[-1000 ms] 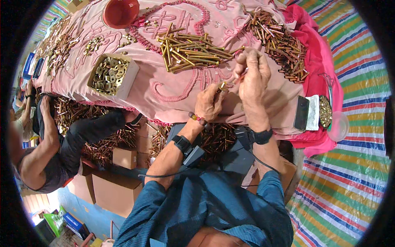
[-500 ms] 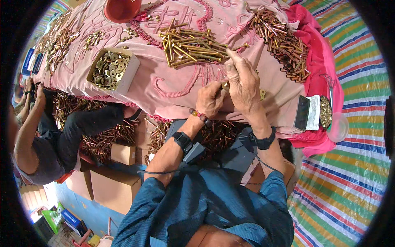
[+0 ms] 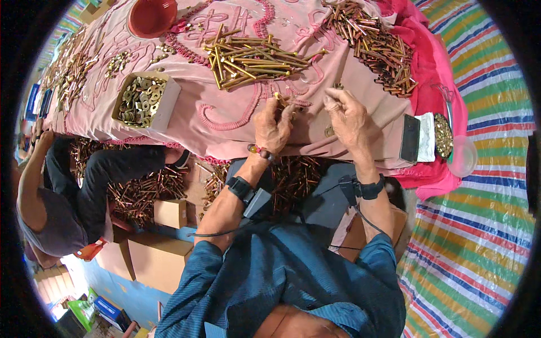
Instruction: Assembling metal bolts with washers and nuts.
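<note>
My left hand (image 3: pixel 273 127) is above the pink cloth (image 3: pixel 225 135), its fingers closed on what looks like a bolt. Only a small brass-coloured end (image 3: pixel 277 97) shows at the fingertips. To its right, apart from it, my right hand (image 3: pixel 348 119) has thumb and fingers drawn together; whatever they pinch is too small to make out. Just beyond both hands lies a loose pile of long brass-coloured bolts (image 3: pixel 253 61). A small washer-like piece (image 3: pixel 328 131) rests on the cloth beside my right hand.
A white box of washers (image 3: pixel 141 101) stands left, a red-brown bowl (image 3: pixel 152 19) behind it. Copper-coloured bolts (image 3: pixel 383 53) are heaped at the far right. A phone-like dark slab (image 3: pixel 410 138) and a tub of small nuts (image 3: pixel 443 136) sit right. Another person (image 3: pixel 62 208) sits at left.
My hands, close together at a bolt before, have drawn apart: the left moved slightly left, the right slightly right and nearer me. The whole view shifted a little.
</note>
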The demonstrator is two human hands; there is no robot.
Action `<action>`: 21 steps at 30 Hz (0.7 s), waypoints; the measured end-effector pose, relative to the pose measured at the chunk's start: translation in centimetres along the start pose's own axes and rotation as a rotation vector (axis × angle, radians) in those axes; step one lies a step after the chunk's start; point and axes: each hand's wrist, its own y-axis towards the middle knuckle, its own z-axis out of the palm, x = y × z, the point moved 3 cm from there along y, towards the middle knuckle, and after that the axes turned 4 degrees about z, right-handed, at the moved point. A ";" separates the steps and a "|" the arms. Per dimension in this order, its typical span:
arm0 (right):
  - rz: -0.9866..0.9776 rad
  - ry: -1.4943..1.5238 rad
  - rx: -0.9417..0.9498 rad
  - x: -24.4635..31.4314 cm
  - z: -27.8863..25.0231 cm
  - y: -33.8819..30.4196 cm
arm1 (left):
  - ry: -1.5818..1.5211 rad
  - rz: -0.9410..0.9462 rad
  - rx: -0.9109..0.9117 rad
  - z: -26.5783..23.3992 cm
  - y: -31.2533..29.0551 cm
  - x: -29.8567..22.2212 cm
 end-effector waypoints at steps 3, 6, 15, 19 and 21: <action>0.111 -0.056 0.085 -1.5 -0.5 -1.0 | -0.037 -0.102 -0.005 -0.1 0.1 -0.6; 0.028 -0.071 0.070 -1.0 0.6 -1.4 | 0.172 0.107 -0.060 -0.4 0.3 0.3; -0.219 -0.271 0.135 -2.3 4.9 -0.2 | 0.086 0.045 0.000 0.0 0.5 -0.8; -0.099 -0.067 0.153 -2.4 4.6 0.0 | 0.182 0.121 0.054 -0.3 0.6 -0.9; 0.285 0.305 0.233 -1.8 4.1 -0.7 | 0.136 0.074 0.090 -0.2 0.3 -0.7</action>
